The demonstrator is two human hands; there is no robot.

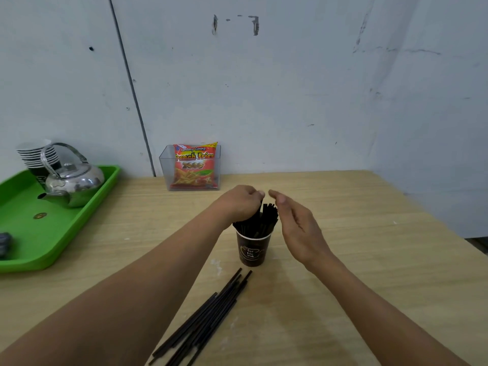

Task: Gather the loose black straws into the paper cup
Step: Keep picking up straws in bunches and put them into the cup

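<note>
A dark brown paper cup stands upright on the wooden table, holding a bundle of black straws that lean toward the far right. My left hand curls over the left side of that bundle, fingers touching the straw tops. My right hand is flat and open just to the right of the bundle, fingers pointing away from me, holding nothing. Several loose black straws lie in a diagonal pile on the table in front of the cup.
A green tray at the left carries a metal kettle and a stack of paper cups. A clear box with a French fries snack bag stands by the wall. The table edge runs along the right.
</note>
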